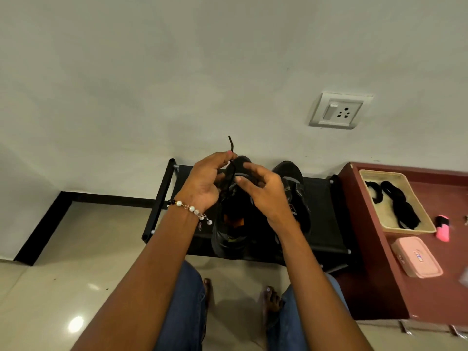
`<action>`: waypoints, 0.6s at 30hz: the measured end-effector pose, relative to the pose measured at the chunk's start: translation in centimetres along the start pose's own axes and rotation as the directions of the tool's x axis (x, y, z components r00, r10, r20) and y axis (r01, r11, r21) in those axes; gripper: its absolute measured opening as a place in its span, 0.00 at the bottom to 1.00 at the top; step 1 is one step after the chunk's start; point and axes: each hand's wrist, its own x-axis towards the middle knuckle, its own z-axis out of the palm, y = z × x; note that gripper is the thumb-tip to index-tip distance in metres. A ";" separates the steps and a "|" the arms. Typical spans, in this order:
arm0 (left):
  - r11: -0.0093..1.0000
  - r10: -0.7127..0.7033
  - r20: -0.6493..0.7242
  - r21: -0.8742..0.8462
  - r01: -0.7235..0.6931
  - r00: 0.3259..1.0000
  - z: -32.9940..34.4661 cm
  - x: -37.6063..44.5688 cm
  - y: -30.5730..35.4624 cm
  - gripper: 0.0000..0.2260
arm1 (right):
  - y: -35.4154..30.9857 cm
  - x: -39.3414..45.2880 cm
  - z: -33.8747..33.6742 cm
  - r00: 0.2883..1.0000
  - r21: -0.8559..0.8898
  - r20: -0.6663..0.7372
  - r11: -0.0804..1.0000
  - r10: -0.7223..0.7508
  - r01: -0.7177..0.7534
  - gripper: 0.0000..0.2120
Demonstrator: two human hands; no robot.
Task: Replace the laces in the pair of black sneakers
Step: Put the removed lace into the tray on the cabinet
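Left hand (205,181) pinching a black lace (231,145) between thumb and fingertip; lace end poking up past the fingers against the pale wall, the rest running down toward the shoe. Beaded bracelet (190,208) on the left wrist.

Right hand (263,192) just beside, over the shoe's tongue area; fingers spread and loosely bent, nothing clearly gripped. Contact with the shoe under the palm not readable.

Near sneaker (228,239), black, under both hands, toe toward the wall, heel toward the body, sitting on a low black rack (321,224). Second sneaker (293,183) just to its right on the same rack, partly hidden by the right forearm.

To the right, a dark red table (395,287). On it a cream tray (415,193) holding bundles of black laces (400,206). Near the tray a pink marker (442,228) and a pink case (416,257).

Wall socket (338,111) above the rack. Blue-jeaned knees and bare toes at the bottom edge, on glossy floor tile.
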 end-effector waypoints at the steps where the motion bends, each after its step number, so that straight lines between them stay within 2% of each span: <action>1: 1.000 -0.005 0.027 -0.005 0.005 1.000 0.1 -0.6 0.5 0.06 | -0.8 -0.2 0.5 0.999 0.019 0.016 0.999 -0.043 0.043 0.23; 5: 1.000 -0.017 0.116 -0.002 0.018 0.993 0.3 -3.0 2.6 0.05 | -4.5 -1.3 1.3 0.988 0.177 0.024 0.973 -0.154 0.147 0.09; 8: 1.000 0.003 0.114 -0.029 0.001 0.993 -0.8 -4.0 3.6 0.07 | -6.6 -1.9 0.4 0.993 0.261 0.040 0.961 -0.111 0.097 0.08; 10: 0.993 -0.008 0.149 -0.118 0.026 0.989 -1.7 -4.9 4.1 0.15 | -7.5 -2.1 -0.7 0.990 0.146 0.064 0.982 -0.128 0.118 0.08; 12: 0.973 -0.036 0.157 -0.219 0.070 0.987 -2.3 -5.4 4.4 0.25 | -8.4 -2.0 -1.8 0.977 -0.043 0.125 0.983 -0.172 0.178 0.08; 14: 0.973 -0.053 0.149 -0.213 0.084 0.987 -2.4 -6.0 4.6 0.30 | -9.4 -2.0 -2.8 0.959 -0.239 0.192 0.938 -0.206 0.250 0.08; 16: 1.000 0.002 0.106 0.012 -0.003 0.994 -2.0 -6.6 4.9 0.26 | -10.2 -1.9 -3.5 0.940 -0.397 0.259 0.863 -0.221 0.312 0.09; 18: 0.962 0.078 0.120 0.253 -0.107 0.990 -1.5 -7.2 5.1 0.18 | -10.8 -1.8 -3.8 0.929 -0.489 0.286 0.798 -0.234 0.351 0.09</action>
